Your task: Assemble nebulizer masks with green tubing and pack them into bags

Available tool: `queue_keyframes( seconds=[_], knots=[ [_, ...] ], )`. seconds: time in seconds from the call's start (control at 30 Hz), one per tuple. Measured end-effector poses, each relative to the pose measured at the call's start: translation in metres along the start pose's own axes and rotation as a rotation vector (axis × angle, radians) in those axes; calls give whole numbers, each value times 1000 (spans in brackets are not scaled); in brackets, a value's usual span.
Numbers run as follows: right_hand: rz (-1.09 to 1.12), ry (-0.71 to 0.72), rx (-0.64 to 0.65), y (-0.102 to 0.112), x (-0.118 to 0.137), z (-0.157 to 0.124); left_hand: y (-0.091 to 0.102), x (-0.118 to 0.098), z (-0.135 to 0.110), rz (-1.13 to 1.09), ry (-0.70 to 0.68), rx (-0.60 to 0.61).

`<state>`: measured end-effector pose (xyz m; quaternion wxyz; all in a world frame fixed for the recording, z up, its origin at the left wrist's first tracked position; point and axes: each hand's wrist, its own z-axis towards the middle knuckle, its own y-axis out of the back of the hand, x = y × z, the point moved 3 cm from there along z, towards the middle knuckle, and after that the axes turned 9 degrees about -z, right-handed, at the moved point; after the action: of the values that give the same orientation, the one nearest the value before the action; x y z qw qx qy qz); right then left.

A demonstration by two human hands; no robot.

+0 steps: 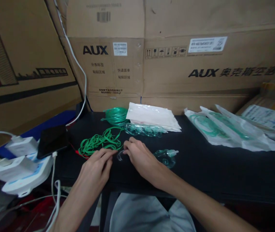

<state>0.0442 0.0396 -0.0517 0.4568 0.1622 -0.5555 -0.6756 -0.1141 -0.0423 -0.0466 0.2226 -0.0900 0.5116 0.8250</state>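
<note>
My left hand (95,166) is closed at the front of the black table, its fingertips on the end of a green elastic strap (118,148). Close by on the right, my right hand (141,157) pinches a small clear plastic piece (120,156), partly covered by the fingers. The strap's end reaches the gap between both hands; how it meets the clear piece is too small to tell. A loose heap of green straps (98,143) lies just beyond my left hand. Right of my right wrist rests a clear green oxygen mask (165,158).
Behind are a coil of green tubing (116,116), a row of stacked masks (143,130) and white packets (152,116). Bagged tubing (224,127) lies right. A power strip (28,174) with chargers and a black phone (53,141) sit left. Cardboard (118,71) walls the back.
</note>
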Motion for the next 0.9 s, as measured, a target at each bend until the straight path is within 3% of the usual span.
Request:
queue_keyframes(
  seconds=[0.3, 0.63, 0.77, 0.9],
  knots=[
    [-33, 90, 40, 6, -2, 0, 1, -5, 2, -29, -5, 8],
    [-102, 117, 66, 39, 11, -11, 2, -1, 1, -26, 12, -5],
    [-128, 97, 60, 40, 6, -16, 5, -10, 2, -33, -81, -54],
    [-138, 79, 39, 50, 0, -23, 1, -20, 5, -83, -209, 15]
  ],
)
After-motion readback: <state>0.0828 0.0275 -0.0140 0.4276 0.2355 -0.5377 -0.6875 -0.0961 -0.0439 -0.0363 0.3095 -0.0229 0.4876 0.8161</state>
